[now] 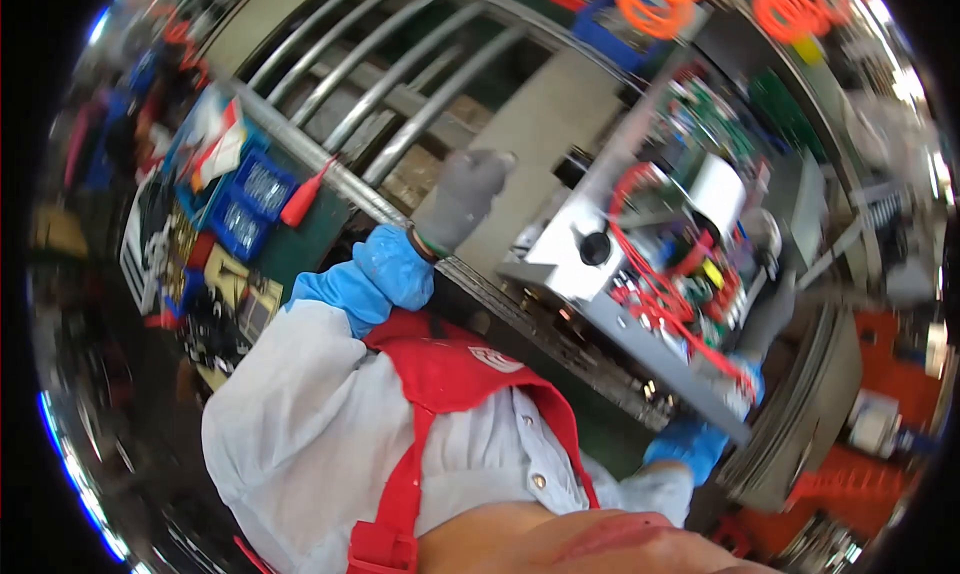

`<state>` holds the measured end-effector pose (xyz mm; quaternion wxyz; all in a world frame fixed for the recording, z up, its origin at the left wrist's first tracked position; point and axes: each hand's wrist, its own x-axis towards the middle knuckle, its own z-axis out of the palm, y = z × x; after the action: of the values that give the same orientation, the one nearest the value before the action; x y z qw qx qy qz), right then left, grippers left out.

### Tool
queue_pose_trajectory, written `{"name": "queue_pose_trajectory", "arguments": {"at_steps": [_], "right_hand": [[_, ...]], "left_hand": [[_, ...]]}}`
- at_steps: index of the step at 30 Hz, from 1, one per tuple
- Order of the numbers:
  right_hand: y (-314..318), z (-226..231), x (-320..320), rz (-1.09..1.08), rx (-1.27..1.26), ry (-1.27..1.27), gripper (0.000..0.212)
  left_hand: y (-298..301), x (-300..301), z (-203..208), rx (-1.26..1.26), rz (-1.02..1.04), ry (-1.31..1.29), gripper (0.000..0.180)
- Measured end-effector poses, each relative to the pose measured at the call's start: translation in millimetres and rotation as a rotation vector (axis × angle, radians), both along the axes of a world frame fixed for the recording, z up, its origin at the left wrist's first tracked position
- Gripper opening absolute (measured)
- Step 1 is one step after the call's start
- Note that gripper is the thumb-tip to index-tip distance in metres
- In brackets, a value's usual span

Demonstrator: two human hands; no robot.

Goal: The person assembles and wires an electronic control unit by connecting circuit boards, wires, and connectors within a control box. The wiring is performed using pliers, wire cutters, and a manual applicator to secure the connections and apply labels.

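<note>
My left hand (465, 199), in a grey glove with a blue sleeve cover, is closed above the bench, left of an open metal equipment housing (565, 259). Whatever it may hold is hidden, and it stands apart from the housing. Inside the housing are red wires (655, 284), a green circuit board (715, 119) and a white cylindrical part (717, 194). My right hand (770, 319), also grey-gloved, is at the housing's right side. Its fingers are blurred and partly hidden, so I cannot tell whether it grips the edge.
Metal rollers (365, 104) run along the far left of the line. Blue bins of small hardware (262, 186) and a red-handled tool (305, 196) lie at the left. Orange coiled hoses (655, 4) hang at the back. Stacked sheets (800, 414) stand at the right.
</note>
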<state>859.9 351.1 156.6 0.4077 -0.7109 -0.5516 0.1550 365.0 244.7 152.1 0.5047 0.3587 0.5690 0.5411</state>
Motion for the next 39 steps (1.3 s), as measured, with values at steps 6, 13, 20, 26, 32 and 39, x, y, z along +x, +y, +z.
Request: {"name": "queue_pose_trajectory", "arguments": {"at_steps": [6, 13, 20, 26, 32, 39], "right_hand": [[-8, -135, -107, 0.708, -0.148, -0.041, 0.033], [-57, -245, -188, 1.211, -0.260, -0.151, 0.032], [-145, -291, -223, 1.427, -0.273, -0.381, 0.032], [-276, -304, -273, 1.489, -0.333, -0.582, 0.031], [-357, -196, -519, 1.150, -0.744, 0.054, 0.031], [-369, -122, -775, 1.466, -0.296, -0.168, 0.025]], "left_hand": [[-43, -4, -86, -0.273, -0.183, 0.146, 0.044], [-178, -69, -158, -0.588, -0.112, 0.714, 0.041], [-300, -201, -137, -0.678, 0.432, 0.817, 0.029], [-384, -330, -135, -0.746, 0.519, 1.215, 0.025], [-399, -370, -162, -0.807, 0.035, 1.281, 0.026], [-395, -376, -145, -0.746, -0.027, 1.199, 0.025]]}}
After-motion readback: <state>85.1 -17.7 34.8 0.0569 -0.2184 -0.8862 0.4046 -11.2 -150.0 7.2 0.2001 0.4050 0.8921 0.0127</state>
